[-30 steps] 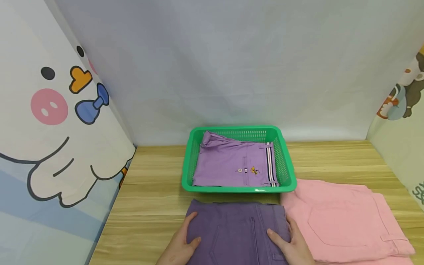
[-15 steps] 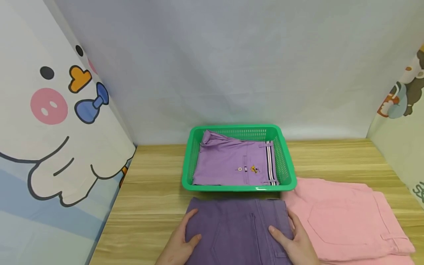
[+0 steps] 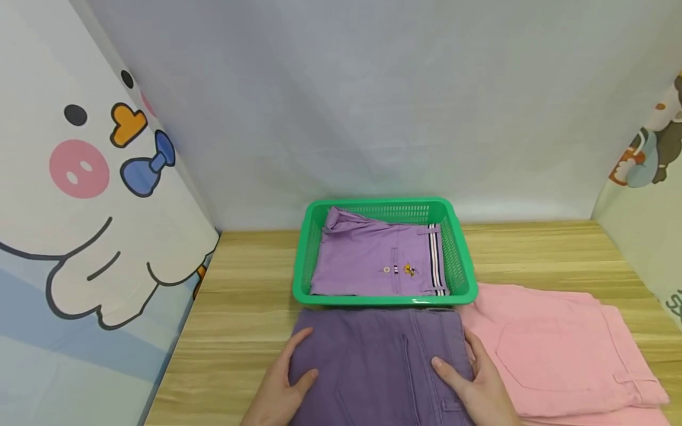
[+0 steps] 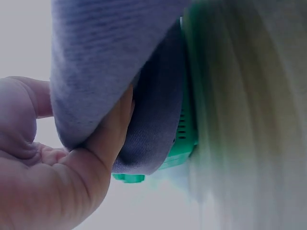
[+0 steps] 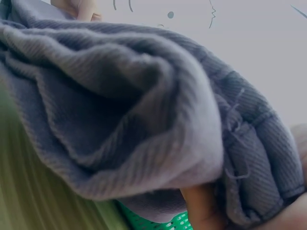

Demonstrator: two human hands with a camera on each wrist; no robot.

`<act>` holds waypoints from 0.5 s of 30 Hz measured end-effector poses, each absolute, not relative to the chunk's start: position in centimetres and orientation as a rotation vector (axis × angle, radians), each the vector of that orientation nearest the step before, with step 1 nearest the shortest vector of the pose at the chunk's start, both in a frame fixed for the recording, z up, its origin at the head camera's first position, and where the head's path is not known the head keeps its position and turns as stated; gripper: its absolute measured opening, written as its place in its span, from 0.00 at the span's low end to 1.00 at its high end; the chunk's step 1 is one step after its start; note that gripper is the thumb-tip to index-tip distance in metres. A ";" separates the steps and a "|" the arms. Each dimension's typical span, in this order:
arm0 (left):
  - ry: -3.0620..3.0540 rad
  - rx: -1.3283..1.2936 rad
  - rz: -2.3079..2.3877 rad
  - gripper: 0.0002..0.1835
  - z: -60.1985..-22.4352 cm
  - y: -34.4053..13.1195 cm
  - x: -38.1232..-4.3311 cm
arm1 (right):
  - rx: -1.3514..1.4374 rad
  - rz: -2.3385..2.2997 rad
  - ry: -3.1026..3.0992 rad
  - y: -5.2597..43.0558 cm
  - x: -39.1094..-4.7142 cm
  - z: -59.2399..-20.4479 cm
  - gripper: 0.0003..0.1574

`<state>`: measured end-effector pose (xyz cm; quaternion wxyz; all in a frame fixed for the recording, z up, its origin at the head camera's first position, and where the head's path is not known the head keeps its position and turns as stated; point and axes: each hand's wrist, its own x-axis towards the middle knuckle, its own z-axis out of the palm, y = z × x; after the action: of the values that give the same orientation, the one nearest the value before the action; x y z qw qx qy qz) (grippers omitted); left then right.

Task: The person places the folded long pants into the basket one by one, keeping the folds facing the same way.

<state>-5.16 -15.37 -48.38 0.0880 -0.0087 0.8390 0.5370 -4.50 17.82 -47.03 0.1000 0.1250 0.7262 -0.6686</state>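
Pale grey backdrop [image 3: 394, 100] along the back, and in front of it a wood-grain worktop [image 3: 240, 284] with some folded clothes, so here's where things stand. The pink garment [image 3: 554, 355] is lying folded flat on the right, outside the basket, nobody touching it. There's more pink poking out underneath; can't tell if that's another piece or just a lower layer. Then the green basket [image 3: 383, 300], which has exactly one thing I can see in it: a lavender garment [image 3: 362, 254], folded and lying fairly flat, though one far corner is bunched up. I'd call that one done.

The dark purple garment [image 3: 367, 367] is folded too, but it's out in front of the basket, and judging by the wrist views it's up off the worktop. Far edge is right by the near rim; can't say if they touch. Left hand [image 3: 279, 384] and right hand [image 3: 482, 384] are clamped on opposite sides of it, thumbs on top, fingers tucked under. So my read: folding looks finished on everything, one's in, purple and pink are both out.
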 end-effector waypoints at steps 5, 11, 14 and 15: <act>2.460 -0.036 1.611 0.37 -47.4 -15.5 -5.3 | 0.366 -1.984 2.145 17.9 -4.4 -46.4 0.51; 2.382 -0.045 1.654 0.37 -46.5 -15.6 -5.5 | 0.285 -2.079 2.123 17.9 -4.6 -45.6 0.47; 2.371 -0.047 1.657 0.37 -46.2 -15.6 -5.5 | 0.274 -2.109 2.108 17.8 -4.6 -45.3 0.46; 2.369 -0.050 1.657 0.37 -46.1 -15.6 -5.5 | 0.273 -2.117 2.102 17.8 -4.5 -45.2 0.46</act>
<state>-5.46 -15.57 -46.14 0.1247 -0.0172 0.8129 0.5686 -4.54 17.77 -45.17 0.0730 0.0910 0.6998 -0.7047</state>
